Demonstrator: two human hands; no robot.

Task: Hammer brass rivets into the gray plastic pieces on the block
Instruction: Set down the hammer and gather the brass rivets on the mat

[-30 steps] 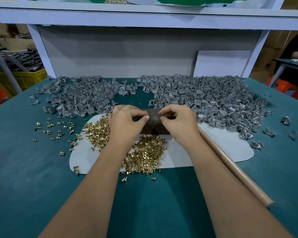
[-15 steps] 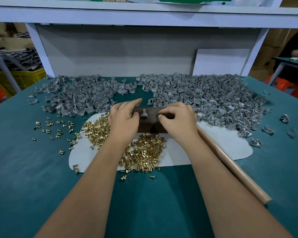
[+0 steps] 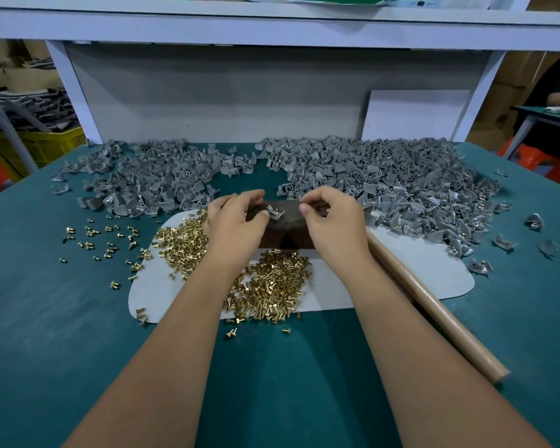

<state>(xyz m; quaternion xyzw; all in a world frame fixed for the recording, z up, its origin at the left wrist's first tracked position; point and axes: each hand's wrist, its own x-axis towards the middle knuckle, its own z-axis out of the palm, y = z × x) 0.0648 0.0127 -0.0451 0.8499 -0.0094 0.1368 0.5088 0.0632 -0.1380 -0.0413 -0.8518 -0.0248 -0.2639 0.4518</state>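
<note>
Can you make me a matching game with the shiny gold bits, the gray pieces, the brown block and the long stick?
1 brass rivets
2 gray plastic pieces
3 block
4 wooden handle

A between the two hands
B heaped along the back of the table
C lying beside the right arm
D piled on the white mat, nearest the person

Pairs: 1-D, 2-B, 3-A, 4-C

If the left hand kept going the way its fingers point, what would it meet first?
Probably the gray plastic piece on the block: the left hand points right, fingertips almost at it. Beyond sits the right hand.
</note>
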